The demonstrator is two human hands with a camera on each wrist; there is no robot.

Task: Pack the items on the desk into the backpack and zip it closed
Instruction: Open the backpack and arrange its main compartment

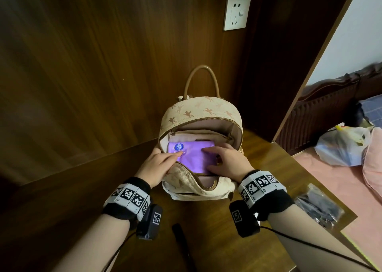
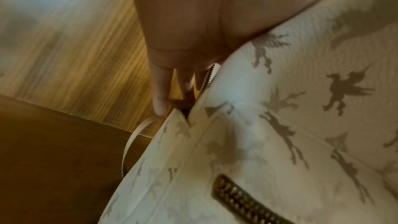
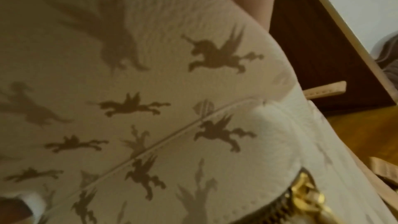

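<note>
Cream backpack, textured fabric printed with tan winged horses, stands upright on the wooden desk against the dark wood-panelled wall, its rounded tan top handle arching up. Main zip is open wide, brass teeth curving round the mouth, pale pink smooth lining showing inside. A flat purple soft plastic packet, rectangular with a round blue logo at one corner, sits half inside the backpack mouth, leaning on the front flap. Left hand lies on the packet's left edge, fingers fairly straight and flat on the plastic, thumb side by the zip rim; the left wrist view shows fingers extended down beside the backpack's outer fabric. Right hand rests on the packet's right side, fingers spread and lightly bent, pressing down on it, not wrapped round it. The right wrist view is filled by the backpack's woven surface and a gold zip pull. Nearer than the backpack, a black slim stick-shaped object lies on the desk. Right of the backpack at the desk edge, a crinkly clear bag with dark contents. White wall socket above the backpack.
</note>
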